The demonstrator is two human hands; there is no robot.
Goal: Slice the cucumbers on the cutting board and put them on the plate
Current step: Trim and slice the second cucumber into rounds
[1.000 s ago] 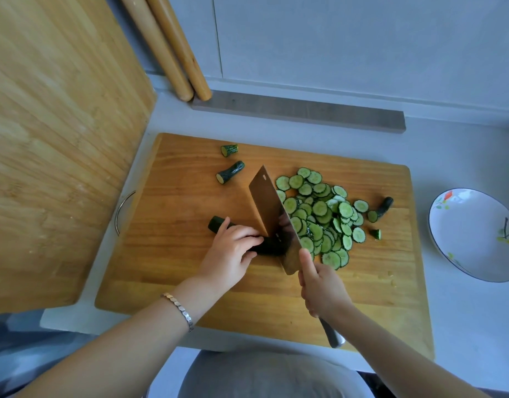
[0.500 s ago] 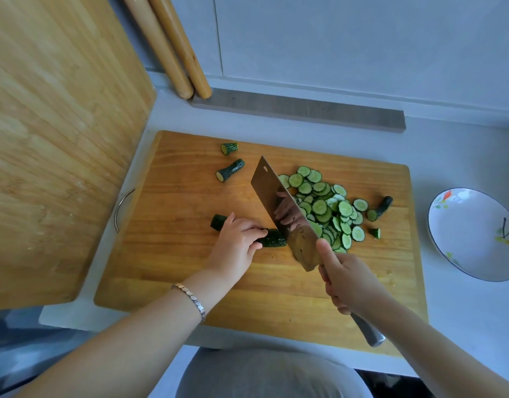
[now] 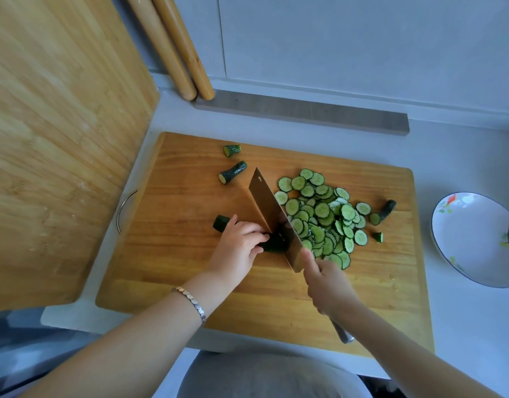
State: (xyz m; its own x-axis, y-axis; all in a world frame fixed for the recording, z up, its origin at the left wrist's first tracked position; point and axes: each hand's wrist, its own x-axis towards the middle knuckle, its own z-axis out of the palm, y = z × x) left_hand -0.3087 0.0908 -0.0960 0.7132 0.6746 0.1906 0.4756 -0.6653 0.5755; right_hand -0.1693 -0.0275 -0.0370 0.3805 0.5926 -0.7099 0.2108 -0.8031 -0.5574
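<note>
Pinning the cucumber (image 3: 273, 245) to the cutting board (image 3: 184, 202), the left hand (image 3: 239, 249) curled its fingers over it beside the cleaver (image 3: 272, 214), whose handle the right hand (image 3: 329, 285) gripped; slices (image 3: 325, 216) lay piled toward the plate (image 3: 474, 239).

Dark cucumber piece (image 3: 220, 223) lies flat, mid cutting board (image 3: 175, 254). Sliced rounds (image 3: 322, 219) heaped rightward. Floral plate (image 3: 477, 239) off board, right.
</note>
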